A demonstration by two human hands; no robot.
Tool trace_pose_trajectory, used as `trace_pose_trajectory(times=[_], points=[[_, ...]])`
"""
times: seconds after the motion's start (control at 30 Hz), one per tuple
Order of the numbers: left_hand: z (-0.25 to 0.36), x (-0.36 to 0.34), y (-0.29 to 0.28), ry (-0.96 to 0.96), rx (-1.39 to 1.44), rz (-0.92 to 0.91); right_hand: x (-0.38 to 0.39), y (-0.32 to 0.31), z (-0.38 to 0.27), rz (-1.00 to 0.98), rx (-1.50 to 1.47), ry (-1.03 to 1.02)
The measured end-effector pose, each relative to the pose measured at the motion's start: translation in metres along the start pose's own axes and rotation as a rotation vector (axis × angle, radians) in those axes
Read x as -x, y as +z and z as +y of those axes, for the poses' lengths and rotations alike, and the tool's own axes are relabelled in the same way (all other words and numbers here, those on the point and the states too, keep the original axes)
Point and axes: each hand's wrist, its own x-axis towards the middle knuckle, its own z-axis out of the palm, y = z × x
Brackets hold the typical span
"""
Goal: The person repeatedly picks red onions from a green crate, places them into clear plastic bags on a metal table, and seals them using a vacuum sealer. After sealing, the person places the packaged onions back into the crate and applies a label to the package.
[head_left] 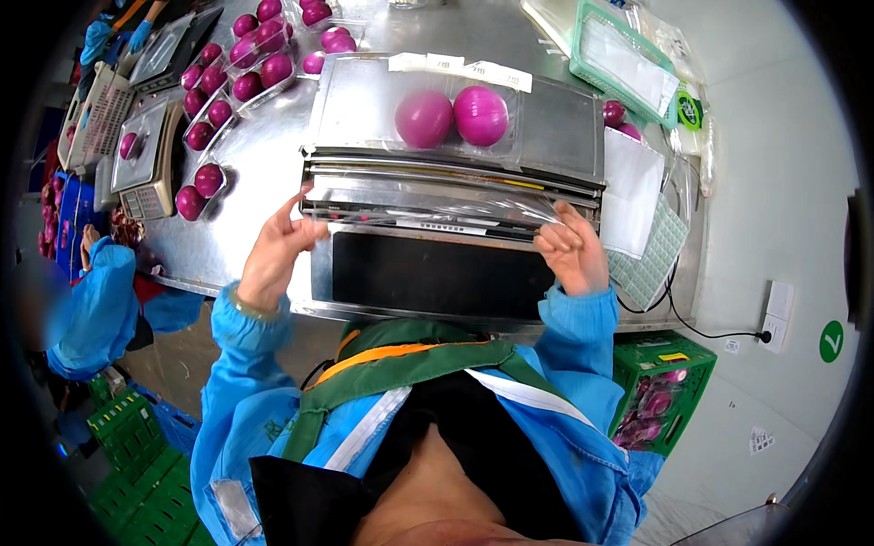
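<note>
1. At picture centre, toward 12 o'clock: metal film-wrapping machine (560,123), rollers running across it, black plate (442,278) on the near side.
2. Clear film (437,207) spans the near side of the rollers, creased and shiny, between the person's two hands.
3. Left hand (280,246), 9 to 10 o'clock: fingers at the film's left end, thumb turned inward. Can't tell if it's pinched tight.
4. Right hand (574,247), near 3 o'clock: fingers curled, fingertips clamped on the film's right end. Slight blur.
5. Hands well apart, one each side of the machine. Blue sleeves on both arms.
6. Clear tray (510,136) at 12 o'clock, on the machine's metal top beyond the rollers; two purple onions (481,116) side by side in it, left one blurrier.
7. 10 to 11 o'clock: more trayed onions (276,70) in a cluster on the steel table (259,150).
8. 10 o'clock: weighing scale (146,202), one onion in a clear tray on top.
9. 1 to 2 o'clock: pale green basket (583,59) with white sheets inside. 2 o'clock: white paper (631,205) by the machine's edge.
10. 4 o'clock: green crate (687,400) below table level, wrapped onions inside.
11. 9 o'clock: co-worker's blue sleeve (100,296). 8 o'clock: stacked green crates (127,437).
</note>
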Motion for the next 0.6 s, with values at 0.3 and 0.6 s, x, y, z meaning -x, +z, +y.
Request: trace_pose_trajectory(times=[0.3, 0.6], points=[[0.127, -0.070, 0.032, 0.331, 0.875, -0.955, -0.074, 0.123, -0.081, -0.313, 0.250, -0.854], [0.055, -0.223, 0.071, 0.374, -0.446, -0.402, -0.190, 0.024, -0.058, -0.385, 1.406, -0.318]])
